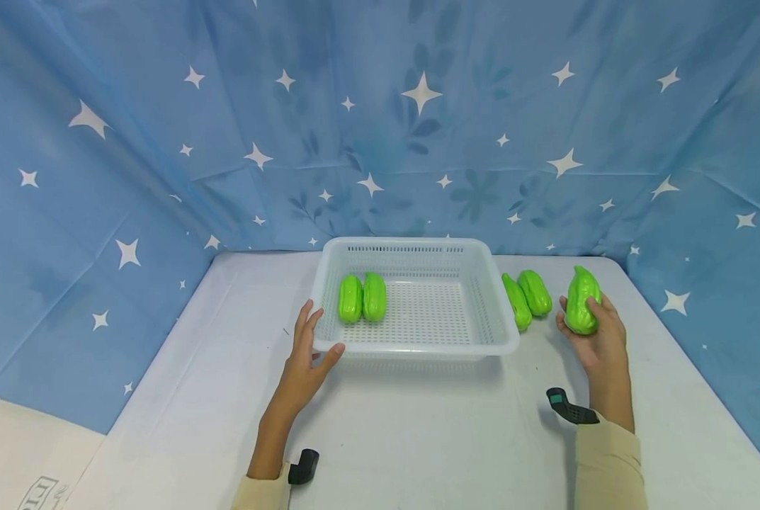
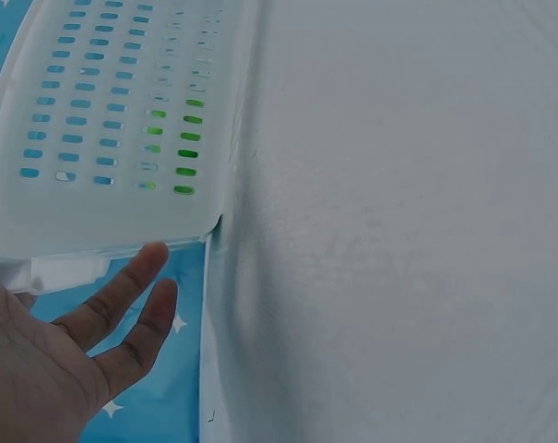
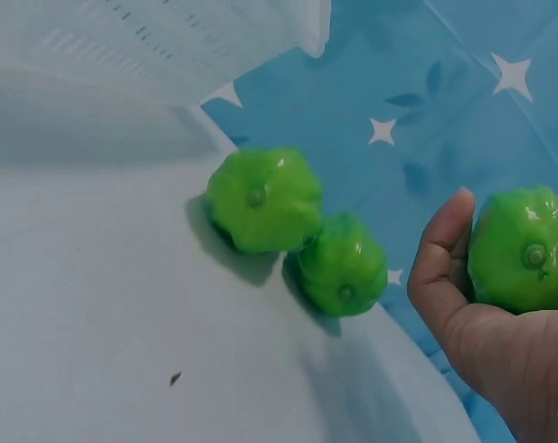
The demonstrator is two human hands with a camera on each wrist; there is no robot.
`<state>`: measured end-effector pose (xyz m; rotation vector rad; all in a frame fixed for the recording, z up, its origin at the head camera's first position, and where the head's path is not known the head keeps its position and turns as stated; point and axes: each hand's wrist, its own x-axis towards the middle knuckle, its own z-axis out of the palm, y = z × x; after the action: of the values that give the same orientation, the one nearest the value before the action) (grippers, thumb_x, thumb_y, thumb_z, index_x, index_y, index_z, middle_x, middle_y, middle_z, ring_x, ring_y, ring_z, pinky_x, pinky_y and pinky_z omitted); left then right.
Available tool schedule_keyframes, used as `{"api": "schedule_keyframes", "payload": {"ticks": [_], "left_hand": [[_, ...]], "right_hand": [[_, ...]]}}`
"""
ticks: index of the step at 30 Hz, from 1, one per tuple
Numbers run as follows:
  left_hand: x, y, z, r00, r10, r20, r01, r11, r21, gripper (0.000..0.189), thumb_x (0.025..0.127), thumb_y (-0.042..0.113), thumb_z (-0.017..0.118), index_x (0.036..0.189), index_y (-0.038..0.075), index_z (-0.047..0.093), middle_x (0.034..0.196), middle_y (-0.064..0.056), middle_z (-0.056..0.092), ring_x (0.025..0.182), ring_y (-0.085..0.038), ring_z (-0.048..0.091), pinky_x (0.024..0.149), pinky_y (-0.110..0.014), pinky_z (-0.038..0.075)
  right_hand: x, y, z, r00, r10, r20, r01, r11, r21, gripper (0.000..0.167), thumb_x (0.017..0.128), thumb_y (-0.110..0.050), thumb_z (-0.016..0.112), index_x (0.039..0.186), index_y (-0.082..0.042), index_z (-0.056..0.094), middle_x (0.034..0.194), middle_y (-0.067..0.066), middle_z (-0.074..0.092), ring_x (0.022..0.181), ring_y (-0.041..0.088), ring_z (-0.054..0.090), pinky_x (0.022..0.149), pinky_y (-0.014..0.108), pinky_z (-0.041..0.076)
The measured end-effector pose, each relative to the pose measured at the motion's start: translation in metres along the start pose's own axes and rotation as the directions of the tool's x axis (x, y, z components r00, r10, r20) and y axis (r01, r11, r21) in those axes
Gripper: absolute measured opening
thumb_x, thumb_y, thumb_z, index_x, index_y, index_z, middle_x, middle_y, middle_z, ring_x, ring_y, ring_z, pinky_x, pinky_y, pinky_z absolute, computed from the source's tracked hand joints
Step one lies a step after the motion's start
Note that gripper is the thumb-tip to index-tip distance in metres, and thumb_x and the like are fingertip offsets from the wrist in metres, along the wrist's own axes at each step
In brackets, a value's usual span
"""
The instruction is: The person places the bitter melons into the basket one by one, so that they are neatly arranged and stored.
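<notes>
Nearest the camera, two beige sleeves, the left [image 1: 260, 494] and the right [image 1: 611, 464], come in from the bottom edge, each with a black wrist mount, left [image 1: 304, 467] and right [image 1: 571, 408], at its cuff. Of the person's hands, the left hand [image 1: 304, 372] reaches forward to the near left corner of a white perforated basket [image 1: 418, 349]. Its fingers are spread and nearly straight along the outside of the left wall, while its thumb points towards the near rim; nothing is gripped in it, and how firmly it touches the corner cannot be told. The right hand [image 1: 599, 340] is well apart, beyond the basket's right side, palm turned inward. Its fingers and thumb are curled round a green ribbed gourd [image 1: 581, 297], whose narrow tip points away from the person.

Inside the basket, towards its left wall, lie a left gourd [image 1: 350, 299] and a right gourd [image 1: 375, 297], side by side lengthwise. On the table [image 1: 430, 425], just beside the basket's right wall, rest a nearer gourd [image 1: 516, 303] and a farther gourd [image 1: 535, 292], close together. A blue curtain [image 1: 367, 134] with white stars stands behind the table and along both sides
</notes>
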<state>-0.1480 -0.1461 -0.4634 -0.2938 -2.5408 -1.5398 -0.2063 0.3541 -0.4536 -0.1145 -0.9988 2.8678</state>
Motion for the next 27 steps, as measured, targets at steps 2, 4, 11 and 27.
{"api": "schedule_keyframes", "payload": {"ticks": [2, 4, 11, 27], "left_hand": [[0.000, 0.000, 0.000, 1.000, 0.002, -0.001, -0.002, 1.000, -0.002, 0.074, 0.096, 0.040, 0.060, 0.156, 0.023, 0.019, 0.165, 0.009, -0.004, 0.144, -0.035, 0.034, 0.100, -0.053, 0.049], [0.000, 0.000, 0.000, 1.000, -0.001, -0.001, 0.001, 1.000, 0.003, 0.074, 0.096, 0.041, 0.060, 0.155, 0.024, 0.019, 0.164, 0.012, -0.004, 0.143, -0.035, 0.034, 0.100, -0.053, 0.049], [0.000, -0.001, 0.000, 1.000, -0.005, 0.005, 0.005, 1.000, 0.004, 0.075, 0.096, 0.041, 0.060, 0.156, 0.023, 0.019, 0.163, 0.015, -0.005, 0.143, -0.034, 0.036, 0.101, -0.052, 0.049], [0.000, -0.002, 0.000, 1.000, -0.008, -0.001, 0.008, 1.000, -0.002, 0.075, 0.096, 0.042, 0.060, 0.155, 0.023, 0.020, 0.165, 0.010, -0.004, 0.143, -0.033, 0.035, 0.101, -0.051, 0.049]], "right_hand": [[0.000, 0.000, 0.005, 1.000, 0.009, 0.018, -0.008, 1.000, -0.018, 0.055, 0.102, -0.012, 0.050, 0.149, -0.026, 0.027, 0.136, -0.004, 0.033, 0.105, 0.026, 0.062, 0.078, 0.039, 0.055], [0.001, 0.000, 0.011, 0.999, 0.018, 0.050, -0.015, 0.998, -0.053, 0.056, 0.102, -0.012, 0.049, 0.150, -0.024, 0.022, 0.136, -0.002, 0.032, 0.105, 0.025, 0.062, 0.079, 0.038, 0.056], [0.003, 0.001, 0.033, 0.991, 0.029, 0.133, 0.001, 0.976, -0.219, 0.053, 0.103, -0.013, 0.045, 0.150, -0.019, 0.020, 0.133, 0.000, 0.032, 0.110, 0.019, 0.056, 0.082, 0.033, 0.054], [0.002, 0.010, 0.075, 0.982, 0.023, 0.190, 0.042, 0.943, -0.329, 0.047, 0.101, -0.012, 0.050, 0.145, -0.015, 0.033, 0.131, -0.001, 0.042, 0.116, 0.014, 0.039, 0.084, 0.029, 0.045]]}}
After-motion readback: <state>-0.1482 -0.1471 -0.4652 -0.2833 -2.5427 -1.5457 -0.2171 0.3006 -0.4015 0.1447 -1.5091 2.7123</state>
